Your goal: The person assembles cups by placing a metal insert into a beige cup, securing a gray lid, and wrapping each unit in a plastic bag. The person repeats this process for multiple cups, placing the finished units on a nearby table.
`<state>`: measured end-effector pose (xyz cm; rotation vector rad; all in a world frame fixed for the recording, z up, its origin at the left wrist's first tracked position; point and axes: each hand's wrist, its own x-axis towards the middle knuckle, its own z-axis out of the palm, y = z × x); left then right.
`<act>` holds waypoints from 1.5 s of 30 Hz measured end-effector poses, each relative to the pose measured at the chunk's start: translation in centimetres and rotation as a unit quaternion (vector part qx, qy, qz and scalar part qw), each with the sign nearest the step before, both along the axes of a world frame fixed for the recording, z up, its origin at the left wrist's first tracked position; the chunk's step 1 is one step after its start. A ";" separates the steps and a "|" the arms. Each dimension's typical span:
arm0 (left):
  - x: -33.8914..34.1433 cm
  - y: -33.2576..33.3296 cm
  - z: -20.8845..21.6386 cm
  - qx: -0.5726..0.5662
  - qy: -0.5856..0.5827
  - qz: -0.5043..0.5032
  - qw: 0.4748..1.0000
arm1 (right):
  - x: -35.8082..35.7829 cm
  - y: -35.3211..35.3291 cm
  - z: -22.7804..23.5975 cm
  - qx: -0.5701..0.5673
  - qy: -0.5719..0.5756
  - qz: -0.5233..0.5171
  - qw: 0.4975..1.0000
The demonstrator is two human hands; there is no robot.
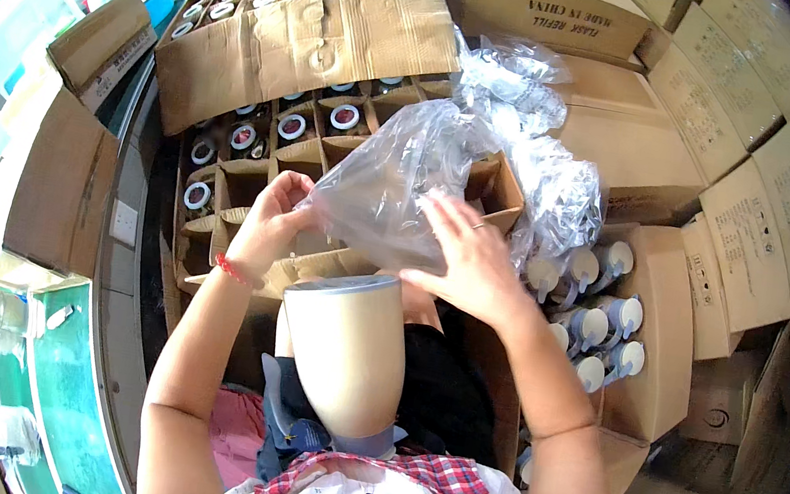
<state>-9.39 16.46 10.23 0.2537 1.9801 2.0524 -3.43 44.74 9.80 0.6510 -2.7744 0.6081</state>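
Observation:
A clear plastic bag (394, 181) spreads out in front of me, above a divided carton. My left hand (273, 220), with a red bracelet at its wrist, pinches the left edge of the bag. Against the bag's right side lies my right hand (469, 258), fingers stretched apart and a little blurred. In my lap, below both hands, leans a cream flask body (346, 346) with a grey rim at its far wide end and a grey part at its near end. Neither hand touches it.
A divided carton (270, 164) holds round-topped pieces; its raised flap (313, 38) crosses it. Crumpled clear bags (559, 194) lie to the right. Beside them an open box (662, 325) holds several cream-lidded flasks (591, 325). Cardboard boxes (775, 199) stack at far right.

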 end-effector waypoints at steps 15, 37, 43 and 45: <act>11.7 -6.8 -5.0 -0.339 0.347 0.045 0.873 | 4.0 -0.6 -7.4 -0.290 -0.041 0.194 0.936; 30.2 -6.6 -1.3 -0.388 0.082 -0.094 0.913 | 21.4 8.3 -8.5 -0.426 -0.329 0.015 0.843; 26.0 -2.6 -5.3 -0.624 0.211 -0.231 0.716 | 22.2 19.8 -18.4 0.223 -0.391 -0.176 0.876; 24.9 -2.7 -6.6 -0.697 0.225 -0.283 0.620 | 23.6 22.2 -24.7 0.205 -0.424 -0.129 0.873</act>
